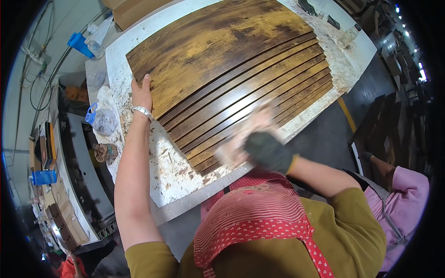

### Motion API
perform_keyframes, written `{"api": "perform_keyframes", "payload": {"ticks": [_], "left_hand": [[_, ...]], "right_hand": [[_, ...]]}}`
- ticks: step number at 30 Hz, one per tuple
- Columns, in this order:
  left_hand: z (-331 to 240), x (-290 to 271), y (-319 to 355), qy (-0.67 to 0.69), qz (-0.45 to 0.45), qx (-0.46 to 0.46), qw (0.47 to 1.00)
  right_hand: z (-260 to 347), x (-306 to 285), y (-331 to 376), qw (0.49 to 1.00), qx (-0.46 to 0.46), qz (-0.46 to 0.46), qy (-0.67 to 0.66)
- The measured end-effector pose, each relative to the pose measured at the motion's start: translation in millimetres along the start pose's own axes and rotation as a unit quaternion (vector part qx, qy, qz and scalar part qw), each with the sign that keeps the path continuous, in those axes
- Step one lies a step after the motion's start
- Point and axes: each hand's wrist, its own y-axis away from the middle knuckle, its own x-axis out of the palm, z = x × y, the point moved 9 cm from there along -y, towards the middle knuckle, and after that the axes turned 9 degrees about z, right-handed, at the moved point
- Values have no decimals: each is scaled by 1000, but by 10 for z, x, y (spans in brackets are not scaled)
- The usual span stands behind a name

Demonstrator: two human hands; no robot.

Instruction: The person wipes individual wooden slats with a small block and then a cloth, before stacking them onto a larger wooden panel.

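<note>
Fingers (146, 82) of left hand (142, 95) flat and spread on the stack of wood-grain boards (232, 69), pressing its edge at nine o'clock, grasping nothing. Right hand (266, 150), dark-gloved and blurred at five o'clock, on the fanned lower edges with a pale cloth or pad (241, 134); grip impossible to tell. Stack on scuffed white tabletop (162, 171). Likely risk: fanned boards sliding off the near edge under a hard rub.

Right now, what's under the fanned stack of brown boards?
The stack of brown boards lies on a white worktable littered with chips. The left hand presses its edge; the tabletop beneath is hidden.
</note>
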Motion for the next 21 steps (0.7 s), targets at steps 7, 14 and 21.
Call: {"api": "perform_keyframes", "payload": {"ticks": [7, 14, 21], "left_hand": [[-80, -5, 39, -38, -24, -19, 999], [-170, 20, 31, -72, -4, -15, 997], [-256, 4, 69, -63, 3, 3, 998]], "right_hand": [[-1358, -699, 976, 964, 251, 25, 88], [-218, 132, 192, 972, 18, -48, -227], [-2555, -847, 2066, 914, 342, -106, 191]]}}
